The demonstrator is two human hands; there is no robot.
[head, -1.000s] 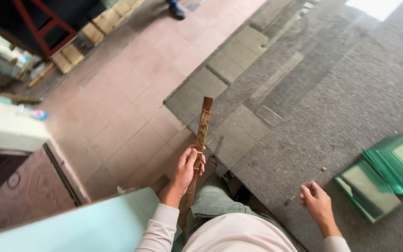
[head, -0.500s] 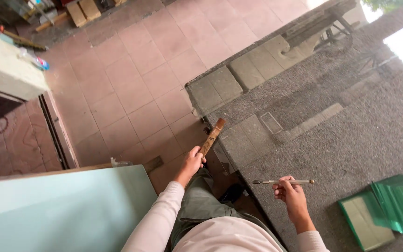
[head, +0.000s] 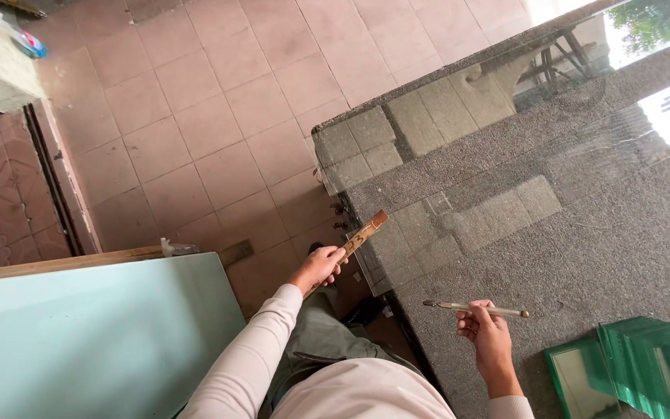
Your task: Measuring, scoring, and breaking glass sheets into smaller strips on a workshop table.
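My left hand (head: pixel 320 267) grips a long wooden ruler (head: pixel 358 237) that slants up to the right, its tip resting at the near-left edge of a grey carpeted table (head: pixel 583 256). A large clear glass sheet (head: pixel 459 163) lies on that table. My right hand (head: pixel 484 326) hovers over the carpet and pinches a thin glass cutter (head: pixel 474 308) held almost level, its head pointing left.
A stack of small green-edged glass panes (head: pixel 637 368) lies at the table's lower right. A pale green glass panel (head: pixel 79 334) on a wooden frame fills the lower left. Pinkish floor tiles (head: pixel 195 116) lie beyond, with a doorway sill (head: pixel 52 178) at left.
My view has tilted and shifted toward the table. The ruler swung from upright to slanting right. My right hand went from empty and flat to holding the glass cutter.
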